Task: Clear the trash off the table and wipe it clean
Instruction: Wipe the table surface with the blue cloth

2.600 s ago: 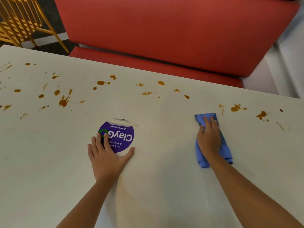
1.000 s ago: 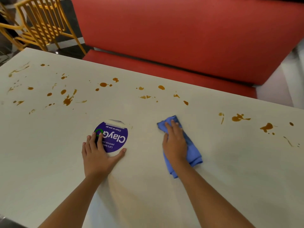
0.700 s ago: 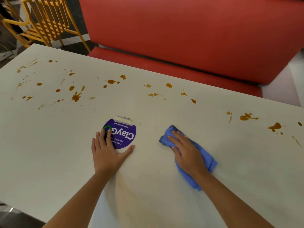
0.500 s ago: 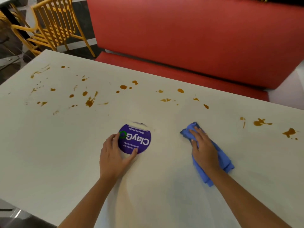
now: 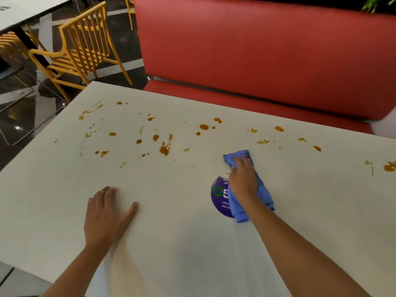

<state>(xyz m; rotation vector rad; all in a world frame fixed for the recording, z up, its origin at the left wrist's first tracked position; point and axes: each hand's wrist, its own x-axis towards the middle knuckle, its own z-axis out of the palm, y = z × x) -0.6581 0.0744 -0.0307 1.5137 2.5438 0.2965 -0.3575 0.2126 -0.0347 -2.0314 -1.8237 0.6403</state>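
My left hand (image 5: 107,213) now off the sticker (image 5: 219,200), flat on the worktop (image 5: 192,254), right hand (image 5: 242,181) pressing blue cloth (image 5: 263,194) open-palmed across it

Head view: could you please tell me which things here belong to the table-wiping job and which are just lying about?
Part of the job:
blue cloth, pressed under the right hand; brown stains; white table; left hand, flat on it.

Just there:
purple sticker; yellow chair; red bench; second table.
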